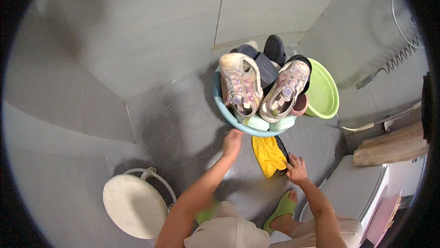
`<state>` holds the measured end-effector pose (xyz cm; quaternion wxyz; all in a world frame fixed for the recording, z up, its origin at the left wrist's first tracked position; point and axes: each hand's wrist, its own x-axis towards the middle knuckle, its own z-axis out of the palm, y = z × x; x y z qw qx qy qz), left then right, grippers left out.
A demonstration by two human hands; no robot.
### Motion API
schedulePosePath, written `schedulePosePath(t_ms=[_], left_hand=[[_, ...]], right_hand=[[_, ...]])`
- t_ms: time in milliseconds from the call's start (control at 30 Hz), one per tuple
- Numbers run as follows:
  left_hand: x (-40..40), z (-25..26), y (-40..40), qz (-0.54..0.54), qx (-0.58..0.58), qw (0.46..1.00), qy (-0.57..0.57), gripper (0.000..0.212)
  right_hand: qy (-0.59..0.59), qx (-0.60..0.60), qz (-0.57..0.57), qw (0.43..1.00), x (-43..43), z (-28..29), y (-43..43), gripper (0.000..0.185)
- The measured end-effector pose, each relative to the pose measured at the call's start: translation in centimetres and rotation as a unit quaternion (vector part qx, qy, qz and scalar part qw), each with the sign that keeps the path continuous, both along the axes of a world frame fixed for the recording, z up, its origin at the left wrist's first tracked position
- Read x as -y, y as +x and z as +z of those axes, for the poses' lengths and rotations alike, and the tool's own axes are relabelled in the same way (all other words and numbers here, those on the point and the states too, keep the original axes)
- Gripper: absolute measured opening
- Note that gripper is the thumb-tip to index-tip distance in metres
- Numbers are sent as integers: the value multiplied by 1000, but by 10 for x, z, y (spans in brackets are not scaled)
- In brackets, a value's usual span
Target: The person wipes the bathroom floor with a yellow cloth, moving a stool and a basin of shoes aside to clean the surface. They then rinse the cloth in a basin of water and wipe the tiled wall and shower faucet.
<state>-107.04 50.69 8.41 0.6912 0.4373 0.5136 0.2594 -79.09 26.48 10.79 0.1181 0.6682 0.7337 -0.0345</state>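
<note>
A blue plastic basin point(225, 114) stands on the grey floor, heaped with footwear. Two pale sneakers with pink and purple trim, a left one point(240, 83) and a right one point(288, 88), lie on top of dark slippers point(266, 67) and mint-green shoes point(256, 123). At the basin's near rim is my left hand point(233, 143), partly blurred; whether it grips the rim is unclear. My right hand point(296, 169) has its fingers spread at the edge of a yellow cloth point(270, 155) with a black border, which lies on the floor just below the basin.
A light green basin point(325, 91) leans behind the blue one on the right. A round cream stool point(134, 206) is at the lower left. White furniture point(347, 182) and a brown cloth point(392, 146) are at the right. A coiled cord point(400, 57) hangs by the tiled wall.
</note>
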Motion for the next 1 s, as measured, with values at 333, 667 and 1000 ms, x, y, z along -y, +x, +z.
schedulePosePath(t_ms=[333, 667, 1000], left_hand=[[-50, 75, -9, 146, 228, 939, -214, 49], [-42, 79, -39, 186, 167, 952, -176, 42], [13, 124, -123, 324, 160, 924, -123, 36]], right_hand=[[125, -86, -199, 968, -81, -41, -100, 61], [198, -104, -192, 955, -73, -64, -59, 62], [255, -195, -183, 929, -88, -39, -3, 44]])
